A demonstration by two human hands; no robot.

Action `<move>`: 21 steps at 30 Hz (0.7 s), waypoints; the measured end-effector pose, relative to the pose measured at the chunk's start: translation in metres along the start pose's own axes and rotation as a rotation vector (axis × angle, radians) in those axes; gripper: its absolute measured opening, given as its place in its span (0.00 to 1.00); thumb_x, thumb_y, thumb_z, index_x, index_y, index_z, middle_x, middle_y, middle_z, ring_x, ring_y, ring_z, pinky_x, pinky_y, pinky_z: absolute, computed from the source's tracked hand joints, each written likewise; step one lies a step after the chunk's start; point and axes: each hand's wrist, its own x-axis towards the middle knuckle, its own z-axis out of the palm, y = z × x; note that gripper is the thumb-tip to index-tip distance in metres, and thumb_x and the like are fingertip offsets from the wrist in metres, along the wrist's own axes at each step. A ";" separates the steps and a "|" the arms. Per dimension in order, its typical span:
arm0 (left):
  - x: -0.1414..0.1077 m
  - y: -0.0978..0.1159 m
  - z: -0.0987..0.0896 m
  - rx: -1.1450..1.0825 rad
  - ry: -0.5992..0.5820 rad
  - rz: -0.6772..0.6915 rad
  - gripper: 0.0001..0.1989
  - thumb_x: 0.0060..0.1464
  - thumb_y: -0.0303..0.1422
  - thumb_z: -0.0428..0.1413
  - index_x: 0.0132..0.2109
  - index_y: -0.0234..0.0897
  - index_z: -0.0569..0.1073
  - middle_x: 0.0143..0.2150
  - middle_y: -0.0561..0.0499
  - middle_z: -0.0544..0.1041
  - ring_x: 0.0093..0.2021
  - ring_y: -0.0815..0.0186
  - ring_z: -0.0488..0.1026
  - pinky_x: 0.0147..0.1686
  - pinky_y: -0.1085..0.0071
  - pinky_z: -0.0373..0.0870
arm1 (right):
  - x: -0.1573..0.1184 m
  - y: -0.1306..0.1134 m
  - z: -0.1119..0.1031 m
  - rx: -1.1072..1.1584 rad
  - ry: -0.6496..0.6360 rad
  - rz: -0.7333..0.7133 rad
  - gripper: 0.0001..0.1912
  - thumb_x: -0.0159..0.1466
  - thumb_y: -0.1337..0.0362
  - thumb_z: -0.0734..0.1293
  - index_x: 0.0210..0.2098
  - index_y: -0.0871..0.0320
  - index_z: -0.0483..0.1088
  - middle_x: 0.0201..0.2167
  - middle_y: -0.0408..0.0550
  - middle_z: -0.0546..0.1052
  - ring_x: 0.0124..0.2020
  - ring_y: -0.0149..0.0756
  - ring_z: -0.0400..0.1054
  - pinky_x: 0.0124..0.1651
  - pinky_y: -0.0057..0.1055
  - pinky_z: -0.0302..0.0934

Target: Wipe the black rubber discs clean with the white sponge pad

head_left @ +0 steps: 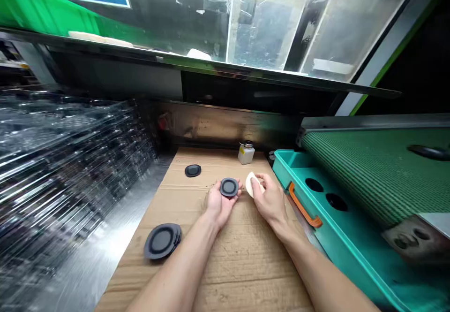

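Observation:
In the middle of the head view, my left hand [218, 205] is palm up, its fingers curled under a dark grey round lid-like disc [229, 187]. Just to the right, my right hand [270, 199] pinches a white round pad [251, 184] between thumb and fingers, a small gap away from the disc. A similar dark disc [192, 171] lies alone farther back on the cardboard sheet [246, 265]. Nearer, left of my left forearm, sits a small stack of these dark discs [162, 241].
A small white bottle with a metal top [246, 153] stands at the cardboard's back. On the right, a teal bin [337, 244] with an orange handle holds two dark discs beside a green conveyor belt [383, 162]. Stacked clear trays [63, 176] fill the left. A shelf edge [211, 65] crosses above.

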 end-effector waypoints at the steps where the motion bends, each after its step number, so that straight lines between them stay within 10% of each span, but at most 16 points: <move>1: 0.000 0.001 0.000 0.003 0.025 0.016 0.22 0.65 0.36 0.38 0.42 0.23 0.72 0.50 0.32 0.74 0.41 0.57 0.77 0.35 0.66 0.73 | 0.000 0.002 0.001 -0.018 -0.012 0.006 0.15 0.67 0.52 0.58 0.46 0.51 0.69 0.38 0.46 0.79 0.38 0.39 0.73 0.36 0.29 0.58; 15: -0.002 -0.011 0.001 0.163 -0.037 0.188 0.15 0.62 0.37 0.48 0.41 0.30 0.73 0.39 0.42 0.78 0.38 0.63 0.76 0.38 0.67 0.73 | -0.008 -0.007 0.002 0.219 -0.230 -0.129 0.15 0.66 0.53 0.61 0.46 0.51 0.72 0.31 0.41 0.78 0.30 0.33 0.71 0.33 0.26 0.61; 21: -0.004 -0.022 0.001 0.302 -0.116 0.197 0.13 0.57 0.38 0.55 0.36 0.30 0.74 0.32 0.45 0.78 0.35 0.63 0.75 0.36 0.69 0.72 | -0.012 -0.011 0.010 0.080 -0.096 -0.339 0.15 0.68 0.59 0.59 0.52 0.53 0.67 0.47 0.48 0.76 0.47 0.37 0.70 0.49 0.30 0.62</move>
